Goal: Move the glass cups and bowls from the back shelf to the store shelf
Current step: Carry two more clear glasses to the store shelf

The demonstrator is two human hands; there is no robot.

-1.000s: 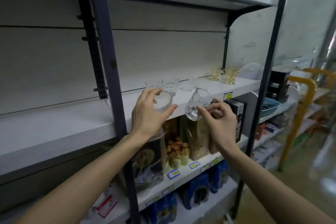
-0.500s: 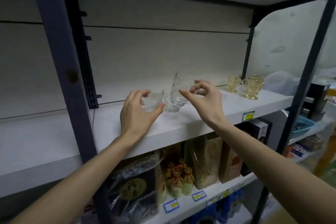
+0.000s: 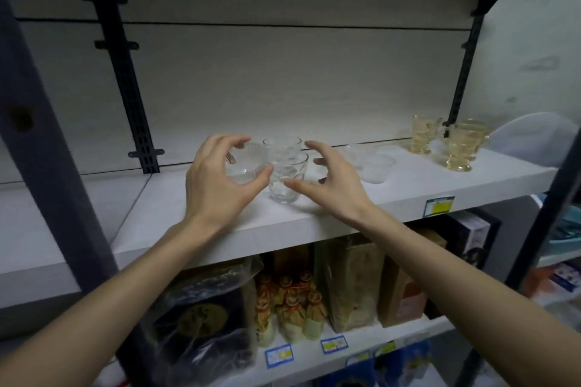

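On the white store shelf, the placing step looks nearly done: the left hand is curling round a small ribbed glass bowl near the middle, thumb and fingers on its rim, while the right hand is hovering spread and holding nothing just beside a clear glass cup standing upright toward the front edge. Next, I judge, the bowl needs releasing gently without knocking that cup or the second cup behind. Clear glassware further right is blending into the shelf, hard to count.
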